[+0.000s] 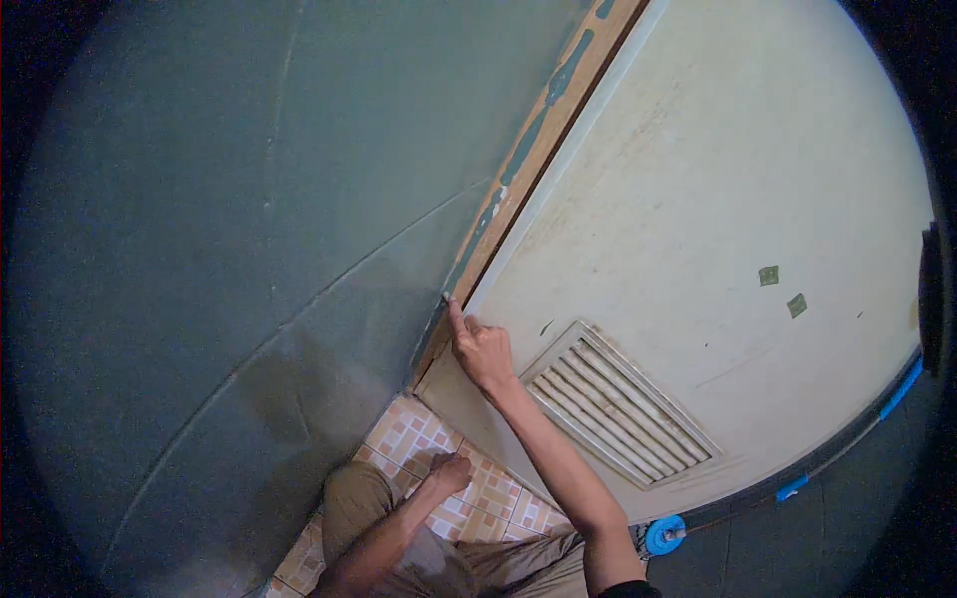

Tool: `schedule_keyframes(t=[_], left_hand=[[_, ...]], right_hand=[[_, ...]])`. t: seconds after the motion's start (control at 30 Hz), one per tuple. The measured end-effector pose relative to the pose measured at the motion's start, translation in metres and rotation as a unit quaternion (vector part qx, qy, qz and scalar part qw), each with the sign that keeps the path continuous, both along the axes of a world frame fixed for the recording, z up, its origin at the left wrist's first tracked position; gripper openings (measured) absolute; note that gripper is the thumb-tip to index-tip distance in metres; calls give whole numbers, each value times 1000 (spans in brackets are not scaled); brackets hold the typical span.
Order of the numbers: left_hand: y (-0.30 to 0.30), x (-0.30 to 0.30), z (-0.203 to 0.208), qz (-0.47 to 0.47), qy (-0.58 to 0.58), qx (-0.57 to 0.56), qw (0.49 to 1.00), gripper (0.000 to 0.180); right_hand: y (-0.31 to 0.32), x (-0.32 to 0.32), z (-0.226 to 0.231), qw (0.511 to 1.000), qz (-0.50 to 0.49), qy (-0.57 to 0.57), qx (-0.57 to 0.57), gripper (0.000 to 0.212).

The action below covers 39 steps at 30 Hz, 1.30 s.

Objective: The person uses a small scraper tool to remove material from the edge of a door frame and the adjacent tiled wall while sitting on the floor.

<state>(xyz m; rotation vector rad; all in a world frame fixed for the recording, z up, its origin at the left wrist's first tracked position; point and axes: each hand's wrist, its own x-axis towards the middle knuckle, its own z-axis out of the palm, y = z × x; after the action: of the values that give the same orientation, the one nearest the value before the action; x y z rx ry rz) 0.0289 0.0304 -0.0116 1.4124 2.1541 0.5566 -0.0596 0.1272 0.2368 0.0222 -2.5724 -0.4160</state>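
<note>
My right hand (482, 353) reaches up to the seam between the green-grey wall (179, 199) and a wooden door frame (528, 179). Its index finger is stretched out, the tip touching the seam beside a small whitish spot. The other fingers are curled, with nothing visible in them. Along the frame's wall side run uneven patches of green-grey paint and a white smear (499, 199). Low over the tiles, near my knee, my left hand (452, 472) is closed. Whatever its fingers may hold is hidden.
A cream door (698, 199) with a slatted vent (623, 404) stands to the right of the frame. Below is a floor of patterned orange and white tiles (409, 429). A blue round object (664, 535) lies by the door's lower edge. A long raised line crosses the wall.
</note>
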Motion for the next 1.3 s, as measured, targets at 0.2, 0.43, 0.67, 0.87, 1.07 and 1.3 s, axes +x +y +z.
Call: schedule_keyframes(t=[0.2, 0.43, 0.67, 0.87, 1.07, 1.3], left_hand=[[6, 6, 9, 0, 26, -20, 999, 40], [2, 4, 19, -12, 33, -52, 998, 39], [0, 4, 6, 0, 19, -36, 999, 41], [1, 4, 13, -17, 21, -39, 999, 41], [2, 6, 24, -8, 14, -57, 998, 39], [-5, 7, 39, -12, 27, -44, 999, 37]], right_hand=[[7, -9, 57, 995, 31, 95, -4, 56], [-3, -9, 54, 992, 12, 121, 30, 54], [-1, -3, 9, 995, -2, 28, 91, 56], [1, 5, -9, 999, 1, 36, 25, 52], [-4, -1, 16, 995, 17, 73, -63, 23], [-9, -14, 58, 994, -23, 89, -52, 19]])
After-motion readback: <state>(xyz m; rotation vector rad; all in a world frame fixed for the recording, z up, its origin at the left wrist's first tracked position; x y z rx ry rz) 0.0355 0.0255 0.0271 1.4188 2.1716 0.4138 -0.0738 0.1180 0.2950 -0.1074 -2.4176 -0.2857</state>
